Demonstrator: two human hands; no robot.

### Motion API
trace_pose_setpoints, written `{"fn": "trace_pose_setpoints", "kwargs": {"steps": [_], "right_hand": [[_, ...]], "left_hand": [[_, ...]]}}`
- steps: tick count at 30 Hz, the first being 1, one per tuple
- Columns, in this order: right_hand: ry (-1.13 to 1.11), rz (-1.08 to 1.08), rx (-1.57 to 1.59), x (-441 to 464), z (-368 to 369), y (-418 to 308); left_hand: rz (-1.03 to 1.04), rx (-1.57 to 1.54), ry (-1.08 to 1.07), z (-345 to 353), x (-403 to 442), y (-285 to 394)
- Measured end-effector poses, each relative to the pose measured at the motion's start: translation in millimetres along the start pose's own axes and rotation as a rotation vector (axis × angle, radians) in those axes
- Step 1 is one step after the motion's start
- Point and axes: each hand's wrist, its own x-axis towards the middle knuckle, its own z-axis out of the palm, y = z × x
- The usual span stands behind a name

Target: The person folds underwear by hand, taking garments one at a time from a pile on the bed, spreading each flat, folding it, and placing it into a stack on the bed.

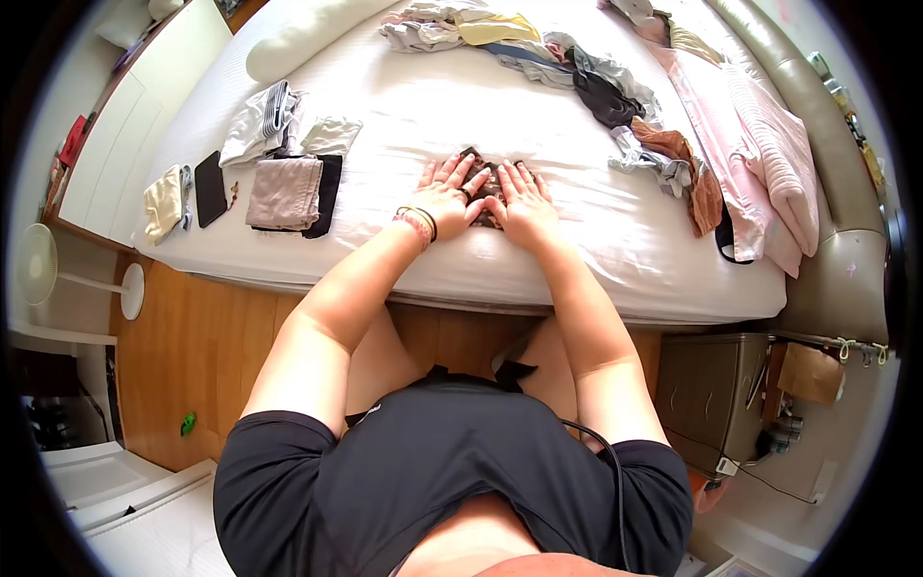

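Note:
A small dark brown patterned piece of cloth (488,185) lies on the white bed sheet in front of me, mostly covered by my hands. My left hand (444,198), with bands at the wrist and a ring, rests flat on its left side, fingers stretched out. On the right side lies my right hand (524,208), also flat with fingers extended. The two thumbs come close together over the cloth. Neither hand grips anything. What kind of garment the cloth is, I cannot tell.
Left on the bed (404,255) are folded clothes (285,192), a dark flat tablet-like object (210,189) and a folded yellow cloth (163,207). Loose clothes (606,96) curve across the back and right, beside pink bedding (769,154). A nightstand (707,394) stands at right.

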Motion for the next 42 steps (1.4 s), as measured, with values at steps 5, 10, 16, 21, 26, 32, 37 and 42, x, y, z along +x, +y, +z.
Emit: {"fn": "trace_pose_setpoints", "kwargs": {"steps": [5, 10, 16, 21, 26, 32, 37, 42], "right_hand": [[0.079, 0.02, 0.17, -5.7, -1.4, 5.9], [0.479, 0.129, 1.026, -15.7, 19.8, 21.6], [0.56, 0.287, 1.188, -13.5, 31.1, 43.2], [0.524, 0.256, 1.369, -19.3, 28.5, 55.8], [0.499, 0.273, 1.41, -20.2, 26.4, 56.7], [0.536, 0.326, 1.418, -16.3, 28.6, 58.1], [0.541, 0.335, 1.255, -14.7, 33.6, 56.6], [0.549, 0.335, 1.116, -14.8, 45.4, 59.6]], "left_hand": [[0.036, -0.064, 0.038, -1.6, -5.9, -3.1], [0.3, 0.07, 0.352, 3.6, -26.0, 0.2], [0.315, 0.112, 0.289, -2.6, 0.8, 25.0], [0.069, -1.199, 0.135, -48.4, -5.5, -57.4], [-0.189, -2.107, 0.212, -121.9, -128.6, -181.5], [-0.53, -1.686, 0.719, -160.9, -275.6, -361.0], [-1.17, -0.309, 0.841, -180.9, -294.3, -436.7], [-1.277, -0.106, 0.305, -79.7, -232.0, -462.6]]}}
